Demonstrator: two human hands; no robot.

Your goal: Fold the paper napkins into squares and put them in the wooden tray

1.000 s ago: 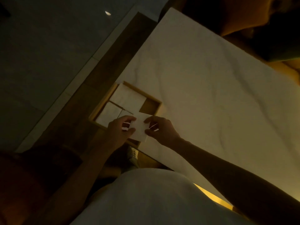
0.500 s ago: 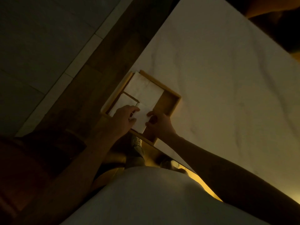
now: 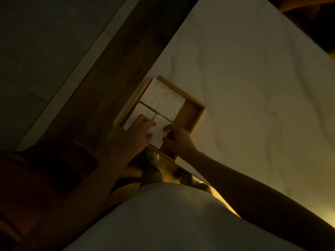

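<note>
Pretty dim shot, warm yellowish light, looking straight down past a pale shirt [image 3: 163, 220] at the corner of a white marble-look table [image 3: 253, 87]. The wooden tray [image 3: 198, 115] sits right at that corner, near the table's edge, with dark wood flooring [image 3: 108, 78] beside it and lighter tiles [image 3: 36, 51] further out. Inside the tray there's a bigger folded napkin [image 3: 163, 100] lying flat at the far end, and a smaller folded square [image 3: 137, 113] tucked in the left compartment just beside it, partly under the left hand. Both hands are on a third folded napkin [image 3: 159, 133], which is down in the near part of the tray, touching the other two along its edges. The left hand [image 3: 139, 133] has its fingers laid over the napkin's left side, thumb underneath-ish, so it's pinching that edge. The right hand [image 3: 178, 140] has fingertips curled onto the right edge, gripping it too as far as I can make out. The right side of the tray is bare wood, in shadow. Below the tray edge a shoe [image 3: 153, 156] shows on the floor, blurry.
</note>
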